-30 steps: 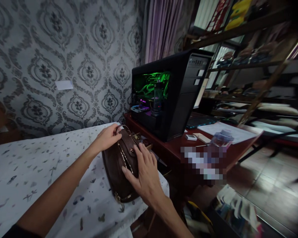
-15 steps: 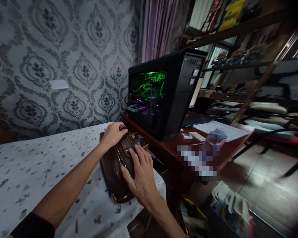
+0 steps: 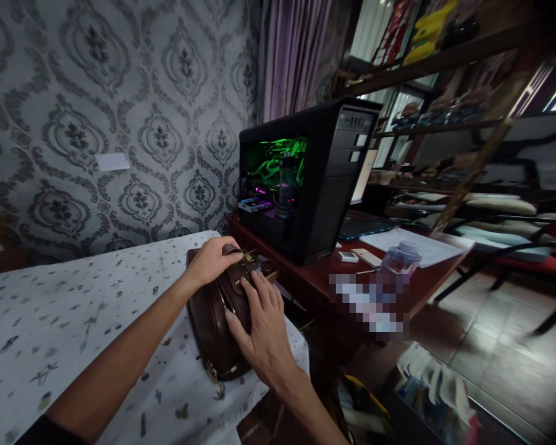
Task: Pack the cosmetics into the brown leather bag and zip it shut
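A dark brown leather handbag (image 3: 217,329) with gold zips and metal fittings lies on the white patterned cloth. At its far end my left hand (image 3: 212,262) is closed on a brown leather piece that looks like its handle or strap, thumb and fingers pinched around it. My right hand (image 3: 264,334) rests on the bag's near right side, fingers stretched and apart, the thumb beside an open-looking zip and the fingertips by a small gold stud. The bag's right side is partly hidden under that hand.
The cloth-covered surface (image 3: 97,315) spreads to the left. On the right, a red-brown desk (image 3: 306,281) carries a black computer case (image 3: 327,191) lit green inside, a clear plastic bottle (image 3: 398,262) and papers (image 3: 391,240). A container of items (image 3: 435,389) stands below.
My left hand has come slightly nearer and to the right, the leather piece in its grip lowering with it. My right hand has hardly moved.
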`<state>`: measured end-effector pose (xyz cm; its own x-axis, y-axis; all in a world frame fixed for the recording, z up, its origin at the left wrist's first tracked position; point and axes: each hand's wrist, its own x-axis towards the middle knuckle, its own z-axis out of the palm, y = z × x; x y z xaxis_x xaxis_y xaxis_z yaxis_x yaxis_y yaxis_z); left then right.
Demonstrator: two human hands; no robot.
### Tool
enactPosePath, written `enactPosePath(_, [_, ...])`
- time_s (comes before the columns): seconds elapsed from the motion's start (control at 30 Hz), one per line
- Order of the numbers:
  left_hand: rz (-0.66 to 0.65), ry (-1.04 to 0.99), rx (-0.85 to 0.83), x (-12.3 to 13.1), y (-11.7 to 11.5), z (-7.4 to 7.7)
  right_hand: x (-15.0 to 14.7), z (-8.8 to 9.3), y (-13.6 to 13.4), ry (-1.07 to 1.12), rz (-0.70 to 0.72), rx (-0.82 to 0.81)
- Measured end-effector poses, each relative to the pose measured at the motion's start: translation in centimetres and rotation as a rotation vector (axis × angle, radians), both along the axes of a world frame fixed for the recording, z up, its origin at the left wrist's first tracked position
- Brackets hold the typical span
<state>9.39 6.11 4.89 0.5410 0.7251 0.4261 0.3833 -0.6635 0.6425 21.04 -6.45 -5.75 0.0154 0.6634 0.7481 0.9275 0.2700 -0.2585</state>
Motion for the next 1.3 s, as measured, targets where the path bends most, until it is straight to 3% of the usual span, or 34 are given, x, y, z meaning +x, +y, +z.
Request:
enactPosePath(0.27, [0.086,0.176,-0.001,-3.8,0.0,-0.2,0.3,-1.3,-1.0,0.137,0.011,0.040])
enactPosePath(0.4, [0.104,0.154,-0.014,-4.4,-0.6,-0.4,-0.1,-1.5,-0.8,0.130,-0.030,0.035])
enactPosePath(0.6, [0.143,-0.068,-0.045,-3.8,-1.7,-2.0,-0.4,-1.6,-0.3,0.100,-0.037,0.047])
enactPosePath(0.93, [0.359,-0.437,0.109,-1.1,-3.0,-4.8,0.0,-2.3,-0.1,0.068,-0.006,0.084])
enactPosePath(1.3, [0.345,-0.448,0.089,-1.2,-2.9,-4.7,-0.2,-2.6,0.0,0.086,0.009,0.109])
